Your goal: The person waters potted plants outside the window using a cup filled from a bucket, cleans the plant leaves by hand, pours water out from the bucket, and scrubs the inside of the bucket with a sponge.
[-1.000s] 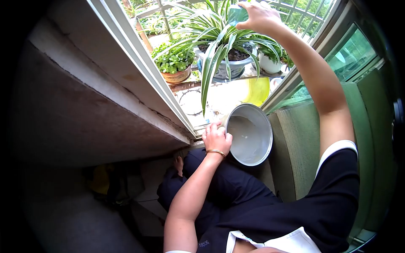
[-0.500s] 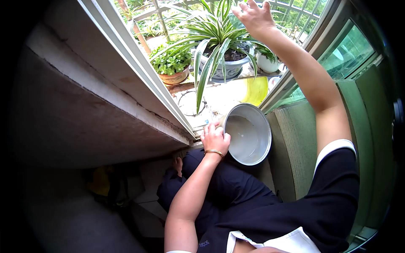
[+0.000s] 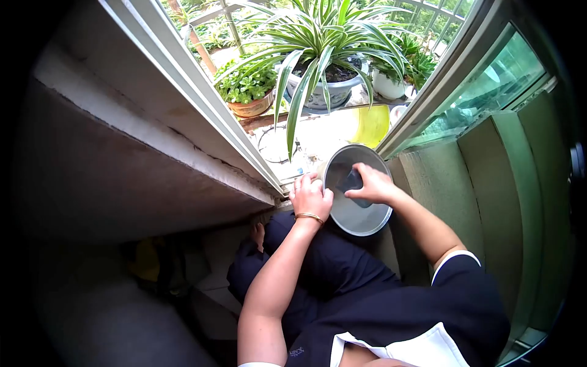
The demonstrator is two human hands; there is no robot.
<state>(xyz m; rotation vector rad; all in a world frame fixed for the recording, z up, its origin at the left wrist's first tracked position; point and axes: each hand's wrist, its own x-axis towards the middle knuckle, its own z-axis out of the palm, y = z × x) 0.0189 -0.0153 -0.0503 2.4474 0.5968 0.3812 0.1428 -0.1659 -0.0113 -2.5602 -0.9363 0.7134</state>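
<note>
The right hand (image 3: 376, 185) is closed around a dark bluish cup (image 3: 353, 181), thumb on the near side, fingers toward the far side. The cup sits inside the metal pot (image 3: 337, 165), at those fingertips; what looks like water (image 3: 359, 219) lies past the thumb, though whether the cup touches it is unclear. Left of the right fingers, the left hand (image 3: 310, 200) rests against the pot's rim, fingers bent; I cannot tell whether they grip it or only steady it. Beyond both sets of fingers stands a leafy plant (image 3: 321, 43) in a flowerpot (image 3: 321, 95). For a clean dip, brace the pot firmly with the left fingers, slant the cup's mouth under without scraping the wall, and lift it level, right fingers snug but not squeezing
</note>
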